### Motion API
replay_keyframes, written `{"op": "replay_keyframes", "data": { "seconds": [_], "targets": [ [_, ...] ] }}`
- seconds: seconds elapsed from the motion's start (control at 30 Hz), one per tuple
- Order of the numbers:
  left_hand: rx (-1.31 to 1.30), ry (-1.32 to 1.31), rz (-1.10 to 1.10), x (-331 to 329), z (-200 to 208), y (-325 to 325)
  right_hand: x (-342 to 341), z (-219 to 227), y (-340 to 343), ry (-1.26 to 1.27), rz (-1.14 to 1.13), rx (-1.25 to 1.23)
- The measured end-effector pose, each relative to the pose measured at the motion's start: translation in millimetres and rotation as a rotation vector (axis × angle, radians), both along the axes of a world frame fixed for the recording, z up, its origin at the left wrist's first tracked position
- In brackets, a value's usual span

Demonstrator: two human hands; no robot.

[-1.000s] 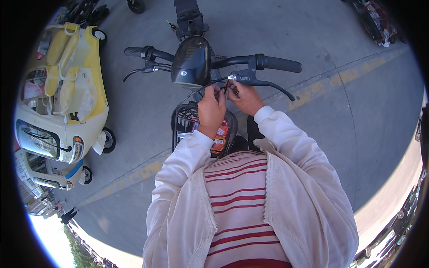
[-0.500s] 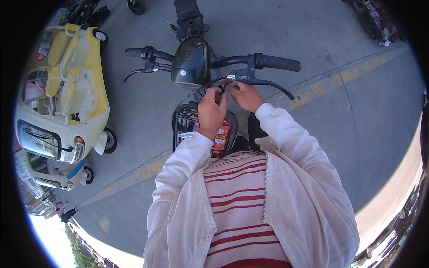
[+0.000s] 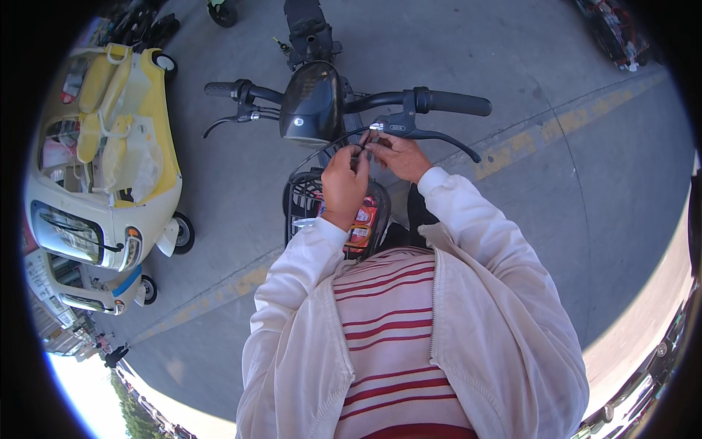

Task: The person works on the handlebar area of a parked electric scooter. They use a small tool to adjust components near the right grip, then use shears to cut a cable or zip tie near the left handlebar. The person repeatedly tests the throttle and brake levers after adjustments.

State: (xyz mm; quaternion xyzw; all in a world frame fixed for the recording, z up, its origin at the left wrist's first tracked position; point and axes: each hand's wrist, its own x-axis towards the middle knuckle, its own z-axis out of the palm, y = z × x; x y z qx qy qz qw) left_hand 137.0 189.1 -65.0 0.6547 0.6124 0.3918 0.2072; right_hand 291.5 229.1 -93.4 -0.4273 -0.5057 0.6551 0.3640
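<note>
In front of my chest stands a two-wheeler with a black handlebar (image 3: 373,101) and a rounded black headlight housing (image 3: 313,99). Below the right-hand brake lever (image 3: 442,137), the fingertips of my two hands meet at a thin black wire. My left hand (image 3: 345,183) pinches it between thumb and fingers, palm turned inward. Close beside it, my right hand (image 3: 401,157) also has its fingertips closed on the wire. The fingers hide most of the wire between them. A black brake cable (image 3: 322,150) curves past just above my left hand.
Under my left forearm is a black wire basket (image 3: 287,212) holding red and orange packages (image 3: 360,233). A yellow and white three-wheeler (image 3: 139,183) is parked at the left, with another vehicle (image 3: 95,293) behind it. A faded yellow line (image 3: 541,143) crosses the grey pavement.
Both hands have shifted very slightly left, and the fingers have moved a little around the wire. The two-wheeler stays in place.
</note>
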Motion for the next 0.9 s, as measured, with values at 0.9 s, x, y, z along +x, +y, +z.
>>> {"op": "replay_keyframes", "data": {
  "seconds": [0.9],
  "targets": [
    [-0.356,-0.17,-0.094,-20,4,15,-3,-4,9,-0.152,0.121,0.039]
  ]
}}
